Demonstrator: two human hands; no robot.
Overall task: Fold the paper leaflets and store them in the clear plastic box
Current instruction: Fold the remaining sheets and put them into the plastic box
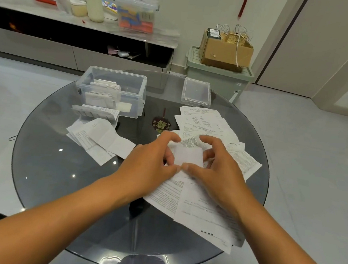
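Note:
A small folded white leaflet (pixel 187 157) sits between both hands above the paper pile at the table's middle right. My left hand (pixel 153 161) pinches its left edge with curled fingers. My right hand (pixel 214 167) pinches its right edge, thumb tips nearly meeting at the near edge. Unfolded printed leaflets (pixel 203 122) spread beyond and under the hands, with more sheets (pixel 201 211) lying nearer to me. The clear plastic box (pixel 130 89) stands open at the far left, holding several folded leaflets (pixel 103 95).
The box's clear lid (pixel 196 92) lies at the far right of the round dark glass table (pixel 58 174). Another group of creased leaflets (pixel 102 139) lies left of centre. A dark red ornament (pixel 161 124) rests mid-table. A green bin (pixel 218 78) stands behind.

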